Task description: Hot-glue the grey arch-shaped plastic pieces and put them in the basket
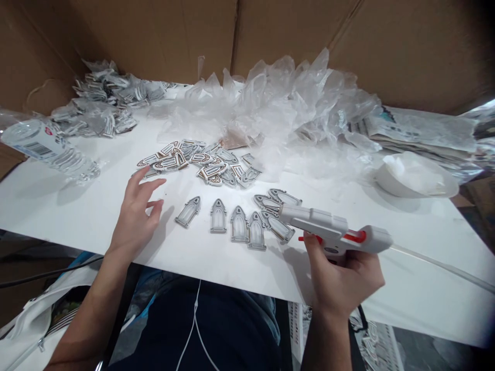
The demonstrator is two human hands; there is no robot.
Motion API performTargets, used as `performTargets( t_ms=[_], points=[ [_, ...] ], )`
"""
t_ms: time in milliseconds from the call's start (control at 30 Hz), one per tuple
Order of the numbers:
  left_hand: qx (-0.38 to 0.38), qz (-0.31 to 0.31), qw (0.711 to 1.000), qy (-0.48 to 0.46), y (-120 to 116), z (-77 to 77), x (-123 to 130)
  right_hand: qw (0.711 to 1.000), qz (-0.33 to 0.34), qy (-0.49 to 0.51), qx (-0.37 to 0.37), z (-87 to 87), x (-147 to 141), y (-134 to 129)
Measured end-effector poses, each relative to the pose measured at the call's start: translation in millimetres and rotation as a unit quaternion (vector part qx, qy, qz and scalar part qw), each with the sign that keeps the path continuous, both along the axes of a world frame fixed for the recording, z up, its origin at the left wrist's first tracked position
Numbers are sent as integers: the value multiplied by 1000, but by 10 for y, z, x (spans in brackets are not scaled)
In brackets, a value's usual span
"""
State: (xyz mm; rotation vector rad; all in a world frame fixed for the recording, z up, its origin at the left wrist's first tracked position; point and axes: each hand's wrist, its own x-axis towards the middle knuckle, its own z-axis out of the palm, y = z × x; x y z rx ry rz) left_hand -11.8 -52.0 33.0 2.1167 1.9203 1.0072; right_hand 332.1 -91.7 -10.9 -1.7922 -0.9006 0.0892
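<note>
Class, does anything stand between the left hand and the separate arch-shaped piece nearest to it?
Nothing visible does: white tabletop shows between the left hand and that arch-shaped piece. The pile of pieces lies farther back, off the direct path.

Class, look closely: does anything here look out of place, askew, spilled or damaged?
Slightly askew, yes. The arched pieces nearest the glue gun lie at differing angles, some overlapping, unlike the three more evenly aligned pieces just left of them. I see no clear spill or damage.
</note>
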Motion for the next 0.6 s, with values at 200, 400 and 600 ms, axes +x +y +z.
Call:
performTargets(
  t_ms=[200,400,600],
  points=[
    [6,-83,994,66,-82,-90,46,1000,0,2,-3,18,2,-9],
    [-7,-141,985,100,-145,-134,116,1000,-4,6,-6,15,-8,-1],
    [-7,-162,979,122,-129,-160,142,1000,4,7,8,10,-6,-8]
  ],
)
